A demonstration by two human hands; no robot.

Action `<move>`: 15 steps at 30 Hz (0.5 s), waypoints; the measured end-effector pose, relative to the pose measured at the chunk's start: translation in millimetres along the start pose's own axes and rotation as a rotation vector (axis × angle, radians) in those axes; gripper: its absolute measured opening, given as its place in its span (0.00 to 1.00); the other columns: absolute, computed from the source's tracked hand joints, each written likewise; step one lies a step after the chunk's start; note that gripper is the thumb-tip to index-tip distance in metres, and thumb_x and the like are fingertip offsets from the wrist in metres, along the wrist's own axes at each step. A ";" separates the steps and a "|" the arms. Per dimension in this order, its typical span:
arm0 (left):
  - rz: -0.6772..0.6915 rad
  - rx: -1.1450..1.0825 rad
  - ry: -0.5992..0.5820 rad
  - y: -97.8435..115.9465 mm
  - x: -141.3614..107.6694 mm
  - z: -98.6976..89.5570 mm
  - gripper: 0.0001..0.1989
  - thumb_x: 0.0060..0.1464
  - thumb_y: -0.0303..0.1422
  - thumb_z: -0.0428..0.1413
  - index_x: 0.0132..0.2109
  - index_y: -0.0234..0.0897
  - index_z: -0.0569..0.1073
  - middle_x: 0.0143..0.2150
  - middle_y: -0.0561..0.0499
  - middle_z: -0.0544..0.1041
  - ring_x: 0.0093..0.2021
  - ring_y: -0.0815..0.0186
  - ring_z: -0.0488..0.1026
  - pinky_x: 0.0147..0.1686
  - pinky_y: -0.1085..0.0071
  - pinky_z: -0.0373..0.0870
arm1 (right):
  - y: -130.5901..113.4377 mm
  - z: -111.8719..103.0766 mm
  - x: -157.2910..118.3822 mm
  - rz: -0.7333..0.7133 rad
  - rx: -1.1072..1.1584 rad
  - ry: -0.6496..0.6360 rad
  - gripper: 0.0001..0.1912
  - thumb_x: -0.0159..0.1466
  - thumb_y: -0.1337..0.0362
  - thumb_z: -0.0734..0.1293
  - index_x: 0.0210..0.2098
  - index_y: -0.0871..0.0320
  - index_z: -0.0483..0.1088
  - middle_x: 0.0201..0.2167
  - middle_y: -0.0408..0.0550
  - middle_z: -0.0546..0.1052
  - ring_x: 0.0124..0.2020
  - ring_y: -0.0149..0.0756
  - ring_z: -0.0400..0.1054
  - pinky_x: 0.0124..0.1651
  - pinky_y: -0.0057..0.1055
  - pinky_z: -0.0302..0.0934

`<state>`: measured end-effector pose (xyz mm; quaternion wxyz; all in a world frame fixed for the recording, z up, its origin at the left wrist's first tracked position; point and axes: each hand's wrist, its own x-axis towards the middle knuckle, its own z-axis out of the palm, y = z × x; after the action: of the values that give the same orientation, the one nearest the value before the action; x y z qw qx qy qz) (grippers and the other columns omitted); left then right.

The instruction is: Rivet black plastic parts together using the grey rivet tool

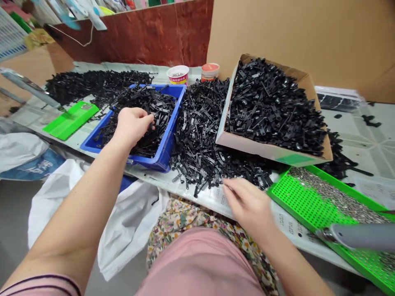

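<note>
My left hand [133, 125] is over the blue bin [165, 154], which is heaped with small black plastic parts [159, 107]. Its fingers are pinched together, and what they hold, if anything, blends into the dark parts below. At the table's front edge, my right hand [247, 201] is closed too, thumb against fingers. Something small and dark shows at its fingertips, too blurred to name. Just beyond it lies a loose pile of black parts [200, 135], spread between the bin and a cardboard box [249, 150].
The box is full of black parts. At right, a green perforated tray [293, 193] holds small metal pieces [336, 195], with a grey tool [364, 236] across it. A paper tub [178, 75], a lidded jar [210, 72], a green tray [72, 119] and another black heap [92, 84] stand behind and left.
</note>
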<state>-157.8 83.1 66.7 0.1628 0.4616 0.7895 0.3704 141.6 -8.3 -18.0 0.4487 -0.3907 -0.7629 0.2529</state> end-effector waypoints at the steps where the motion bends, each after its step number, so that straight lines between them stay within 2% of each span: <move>1: 0.074 -0.003 0.010 5.3 -3.1 -1.3 0.08 0.43 0.34 0.58 0.28 0.32 0.74 0.26 0.49 0.75 0.23 0.70 0.66 0.23 0.75 0.61 | -0.6 11.8 10.7 -0.001 -0.141 -0.064 0.09 0.65 0.64 0.60 0.40 0.59 0.71 0.34 0.49 0.74 0.37 0.35 0.69 0.42 0.33 0.64; 3: 0.184 -0.094 0.033 17.3 -15.0 -6.3 0.08 0.43 0.32 0.59 0.32 0.32 0.76 0.27 0.50 0.76 0.25 0.69 0.69 0.24 0.75 0.63 | -3.3 38.2 36.7 0.124 -0.422 -0.240 0.12 0.66 0.66 0.57 0.43 0.57 0.70 0.37 0.51 0.75 0.40 0.38 0.69 0.42 0.33 0.62; 6: 0.200 -0.333 0.065 30.0 -51.4 -13.6 0.12 0.44 0.31 0.59 0.39 0.35 0.78 0.28 0.51 0.77 0.25 0.69 0.71 0.26 0.75 0.66 | -4.7 68.4 68.4 0.206 -0.478 -0.281 0.10 0.60 0.71 0.60 0.39 0.60 0.71 0.33 0.55 0.75 0.36 0.43 0.70 0.36 0.34 0.62; 8: 0.127 -0.519 -0.044 27.7 -83.7 -10.3 0.12 0.46 0.32 0.59 0.40 0.35 0.78 0.27 0.50 0.77 0.25 0.69 0.72 0.27 0.75 0.67 | -0.3 73.1 76.7 0.227 -0.449 -0.274 0.12 0.58 0.72 0.61 0.40 0.60 0.71 0.33 0.53 0.75 0.35 0.42 0.70 0.36 0.34 0.63; 10: -0.054 -0.699 -0.233 16.3 -114.6 4.0 0.10 0.45 0.31 0.60 0.38 0.35 0.78 0.30 0.49 0.78 0.25 0.70 0.72 0.27 0.74 0.68 | 6.3 65.0 75.6 0.239 -0.411 -0.264 0.18 0.57 0.71 0.61 0.47 0.58 0.68 0.34 0.49 0.74 0.33 0.37 0.69 0.38 0.32 0.64; 11: -0.163 -0.753 -0.330 8.7 -127.6 14.8 0.09 0.44 0.31 0.61 0.36 0.34 0.78 0.33 0.48 0.79 0.26 0.71 0.72 0.27 0.75 0.67 | 8.9 57.6 72.7 0.255 -0.333 -0.247 0.22 0.57 0.71 0.62 0.51 0.57 0.66 0.33 0.46 0.74 0.31 0.34 0.69 0.37 0.31 0.64; 13: -0.333 -0.827 -0.456 -5.8 -146.9 40.3 0.09 0.44 0.30 0.62 0.36 0.32 0.78 0.31 0.49 0.78 0.25 0.73 0.71 0.26 0.78 0.65 | 9.8 40.4 64.4 0.338 -0.011 -0.181 0.29 0.56 0.72 0.62 0.57 0.54 0.59 0.31 0.42 0.71 0.26 0.30 0.68 0.33 0.29 0.66; 15: -0.442 -0.890 -0.493 -14.3 -158.3 64.7 0.10 0.43 0.29 0.62 0.36 0.32 0.78 0.28 0.50 0.77 0.25 0.73 0.71 0.27 0.78 0.64 | 3.9 25.9 54.5 0.460 0.409 -0.068 0.29 0.55 0.71 0.65 0.55 0.51 0.59 0.30 0.39 0.70 0.23 0.29 0.69 0.29 0.28 0.67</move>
<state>-45.3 -27.6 -0.7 0.5960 0.2447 0.5731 0.5064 104.3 37.9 -6.4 0.4233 -0.4461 -0.6022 0.5091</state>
